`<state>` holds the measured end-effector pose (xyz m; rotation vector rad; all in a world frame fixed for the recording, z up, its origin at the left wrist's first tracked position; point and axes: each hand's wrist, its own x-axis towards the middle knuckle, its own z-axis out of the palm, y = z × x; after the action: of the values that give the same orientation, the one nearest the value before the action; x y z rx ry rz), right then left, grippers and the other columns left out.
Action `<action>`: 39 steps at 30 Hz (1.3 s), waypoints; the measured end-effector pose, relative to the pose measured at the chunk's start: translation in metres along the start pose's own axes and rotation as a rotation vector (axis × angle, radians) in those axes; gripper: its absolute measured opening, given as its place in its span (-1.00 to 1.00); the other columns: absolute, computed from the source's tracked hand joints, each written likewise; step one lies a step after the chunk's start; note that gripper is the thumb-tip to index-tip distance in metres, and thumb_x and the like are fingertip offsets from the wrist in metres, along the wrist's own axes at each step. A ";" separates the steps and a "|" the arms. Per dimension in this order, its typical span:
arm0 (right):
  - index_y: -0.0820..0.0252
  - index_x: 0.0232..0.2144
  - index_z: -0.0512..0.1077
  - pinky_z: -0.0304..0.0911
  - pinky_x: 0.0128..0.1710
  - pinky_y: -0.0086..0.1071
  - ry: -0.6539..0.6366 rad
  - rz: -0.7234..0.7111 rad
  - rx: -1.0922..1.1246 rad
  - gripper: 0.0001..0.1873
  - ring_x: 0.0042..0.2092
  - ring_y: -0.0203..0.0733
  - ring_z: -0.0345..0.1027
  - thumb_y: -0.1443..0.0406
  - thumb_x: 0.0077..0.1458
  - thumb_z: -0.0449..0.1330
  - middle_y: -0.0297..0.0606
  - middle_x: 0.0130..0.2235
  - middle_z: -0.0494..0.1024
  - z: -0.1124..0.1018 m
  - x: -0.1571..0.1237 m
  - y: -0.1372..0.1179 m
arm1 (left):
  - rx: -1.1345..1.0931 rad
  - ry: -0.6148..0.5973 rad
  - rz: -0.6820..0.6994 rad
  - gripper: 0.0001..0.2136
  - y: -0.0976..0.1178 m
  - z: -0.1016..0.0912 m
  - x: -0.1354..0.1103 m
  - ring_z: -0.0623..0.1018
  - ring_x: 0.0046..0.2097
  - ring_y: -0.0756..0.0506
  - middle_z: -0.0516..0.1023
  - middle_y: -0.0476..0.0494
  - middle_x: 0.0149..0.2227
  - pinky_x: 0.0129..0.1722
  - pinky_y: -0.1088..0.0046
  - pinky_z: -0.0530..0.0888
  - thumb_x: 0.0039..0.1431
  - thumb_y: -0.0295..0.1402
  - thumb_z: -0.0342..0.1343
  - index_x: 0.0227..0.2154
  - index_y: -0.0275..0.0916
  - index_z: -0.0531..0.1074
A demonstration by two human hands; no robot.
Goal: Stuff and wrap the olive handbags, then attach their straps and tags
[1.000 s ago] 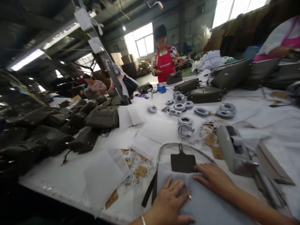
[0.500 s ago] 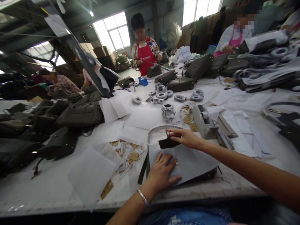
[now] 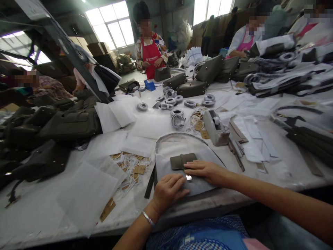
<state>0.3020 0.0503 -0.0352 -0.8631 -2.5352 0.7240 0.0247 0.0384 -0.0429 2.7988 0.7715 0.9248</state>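
Note:
Before me on the table lies a handbag, its front under a pale translucent sheet (image 3: 166,168) and its wrapped handle (image 3: 179,134) arching beyond. An olive-green flap (image 3: 177,162) rests flat on top of the sheet. Stretched fingers of my right hand (image 3: 210,172) lie over the flap's right edge, near a small shiny metal clasp (image 3: 188,177). My left hand (image 3: 169,189), fingers slightly bent, rests on the sheet's lower left, gripping nothing visible. Beside it a dark strap (image 3: 150,182) hangs out at the left. Most of the bag body is hidden.
Paper sheets (image 3: 87,194) and stringed brown tags (image 3: 139,169) lie left. A grey tape dispenser (image 3: 215,130) stands beyond my right hand, near wrapped coils (image 3: 178,119). Dark bags (image 3: 70,125) are piled left. A co-worker in a red apron (image 3: 151,57) stands opposite.
My right hand has let go of the raised flap, which now lies down on the sheet, and rests flat on it. My left hand's spread fingers have drawn in. The view has shifted right.

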 end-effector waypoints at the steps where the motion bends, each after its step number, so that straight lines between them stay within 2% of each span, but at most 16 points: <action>1: -0.06 0.31 0.20 0.00 0.34 -0.07 -0.017 -0.005 -0.022 -0.30 0.34 -0.12 0.08 0.51 0.18 -0.01 -0.25 0.34 0.20 0.001 0.000 -0.001 | 0.002 -0.009 0.028 -0.66 0.000 0.000 -0.001 0.58 0.01 -0.12 0.60 -0.16 0.00 0.05 0.30 0.54 0.27 -0.21 0.17 0.05 -0.22 0.41; 4: -0.12 0.33 0.15 -0.05 0.35 -0.03 -0.054 0.016 -0.070 -0.26 0.35 -0.09 0.04 0.50 0.16 0.03 -0.27 0.36 0.16 0.003 -0.001 -0.001 | -0.018 -0.069 0.128 -0.64 0.003 -0.003 0.001 0.51 0.14 -0.10 0.55 -0.16 0.09 0.13 0.34 0.49 0.32 -0.31 0.12 0.14 -0.22 0.35; 6: -0.11 0.32 0.17 -0.06 0.35 -0.02 -0.061 0.032 -0.081 -0.28 0.35 -0.09 0.05 0.49 0.16 0.05 -0.26 0.36 0.17 0.004 -0.002 0.000 | -0.058 -0.131 0.155 -0.69 0.004 -0.003 0.003 0.52 0.12 -0.05 0.57 -0.12 0.07 0.13 0.39 0.49 0.35 -0.35 0.08 0.11 -0.21 0.36; 9: -0.05 0.29 0.24 -0.03 0.33 -0.03 -0.063 0.032 -0.117 -0.35 0.33 -0.09 0.10 0.47 0.19 0.05 -0.22 0.33 0.25 0.004 -0.001 -0.003 | -0.116 -0.202 0.100 -0.76 0.006 -0.003 0.006 0.58 0.03 -0.04 0.61 -0.10 0.01 0.06 0.42 0.53 0.36 -0.36 0.04 0.05 -0.19 0.41; 12: 0.03 0.17 0.40 0.10 0.25 -0.07 -0.057 0.022 -0.242 -0.52 0.21 -0.06 0.29 0.43 0.26 0.06 -0.15 0.24 0.38 -0.001 0.009 -0.011 | -0.132 -0.221 0.064 -0.78 0.007 -0.002 0.008 0.61 -0.02 -0.06 0.62 -0.11 -0.01 0.02 0.41 0.56 0.37 -0.34 0.03 0.00 -0.20 0.44; 14: 0.07 0.00 0.52 0.16 0.17 -0.13 -0.052 -0.026 -0.318 -0.68 0.03 -0.10 0.40 0.40 0.28 0.09 -0.17 0.08 0.53 -0.006 0.021 -0.015 | -0.137 -0.220 0.063 -0.79 0.007 -0.001 0.009 0.62 -0.04 -0.05 0.62 -0.09 -0.02 0.01 0.42 0.56 0.37 -0.33 0.03 -0.02 -0.20 0.44; 17: 0.13 -0.24 0.57 0.27 -0.04 -0.30 -0.082 -0.139 -0.343 -0.81 -0.14 -0.17 0.38 0.37 0.29 0.13 -0.25 -0.17 0.59 -0.012 0.038 -0.014 | -0.135 -0.214 0.065 -0.79 0.007 -0.001 0.010 0.62 -0.05 -0.05 0.63 -0.09 -0.03 -0.01 0.45 0.57 0.37 -0.33 0.03 -0.02 -0.21 0.44; 20: 0.17 -0.30 0.55 0.27 -0.20 -0.38 -0.116 -0.244 -0.321 -0.82 -0.18 -0.19 0.35 0.35 0.30 0.14 -0.26 -0.22 0.56 -0.015 0.048 -0.006 | -0.142 -0.204 0.050 -0.79 0.007 -0.001 0.010 0.62 -0.05 -0.05 0.63 -0.09 -0.02 -0.01 0.45 0.57 0.36 -0.34 0.02 -0.02 -0.20 0.44; 23: 0.20 -0.30 0.52 0.26 -0.21 -0.38 -0.068 -0.290 -0.294 -0.80 -0.20 -0.19 0.31 0.33 0.33 0.11 -0.24 -0.23 0.54 -0.012 0.047 0.001 | -0.164 -0.195 0.038 -0.78 0.008 0.001 0.009 0.62 -0.03 -0.06 0.62 -0.08 -0.01 0.01 0.44 0.57 0.35 -0.36 0.03 0.00 -0.20 0.44; 27: 0.22 -0.34 0.50 0.25 -0.22 -0.35 -0.021 -0.234 -0.308 -0.80 -0.23 -0.17 0.28 0.31 0.32 0.13 -0.22 -0.26 0.52 -0.004 0.039 -0.005 | -0.182 -0.183 0.036 -0.78 0.007 0.003 0.008 0.62 -0.03 -0.06 0.63 -0.09 -0.03 0.01 0.45 0.56 0.34 -0.38 0.04 0.00 -0.20 0.44; 30: 0.24 -0.35 0.51 0.23 -0.26 -0.35 -0.071 -0.077 -0.331 -0.89 -0.25 -0.16 0.32 0.36 0.23 0.20 -0.18 -0.26 0.52 -0.002 0.041 -0.019 | -0.186 -0.179 0.037 -0.79 0.006 0.003 0.009 0.63 -0.06 -0.06 0.64 -0.10 -0.05 -0.01 0.46 0.57 0.33 -0.39 0.05 -0.02 -0.21 0.45; 33: 0.25 -0.38 0.55 0.19 -0.39 -0.40 -0.209 0.109 -0.257 -0.92 -0.36 -0.21 0.35 0.35 0.13 0.25 -0.18 -0.28 0.55 -0.018 0.057 -0.030 | -0.181 -0.144 0.040 -0.81 0.006 0.002 0.009 0.64 -0.08 -0.04 0.65 -0.09 -0.07 -0.04 0.48 0.57 0.31 -0.40 0.08 -0.05 -0.22 0.46; 35: 0.21 -0.38 0.59 0.18 -0.42 -0.43 -0.285 0.133 -0.161 -0.87 -0.41 -0.25 0.37 0.29 0.15 0.26 -0.26 -0.35 0.58 -0.040 0.077 -0.029 | -0.185 -0.122 0.032 -0.81 0.008 0.002 0.010 0.64 -0.08 -0.02 0.65 -0.08 -0.07 -0.03 0.50 0.56 0.31 -0.40 0.08 -0.05 -0.22 0.46; 37: 0.16 -0.34 0.62 0.23 -0.36 -0.45 -0.240 0.143 -0.110 -0.83 -0.38 -0.25 0.42 0.25 0.19 0.24 -0.30 -0.38 0.60 -0.065 0.103 -0.021 | -0.194 -0.109 0.025 -0.82 0.009 0.001 0.010 0.63 -0.07 -0.02 0.65 -0.07 -0.07 -0.01 0.51 0.55 0.31 -0.40 0.07 -0.06 -0.21 0.46; 39: 0.19 -0.27 0.62 0.28 -0.25 -0.41 -0.118 0.206 -0.129 -0.80 -0.28 -0.18 0.48 0.29 0.23 0.19 -0.23 -0.30 0.63 -0.082 0.124 -0.011 | -0.204 -0.098 0.029 -0.82 0.009 0.001 0.011 0.63 -0.06 -0.01 0.65 -0.07 -0.07 0.00 0.52 0.54 0.33 -0.39 0.05 -0.06 -0.21 0.46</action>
<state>0.2448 0.1514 0.0582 -1.1714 -2.6475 0.6967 0.0371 0.0362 -0.0353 2.6606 0.5897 0.8129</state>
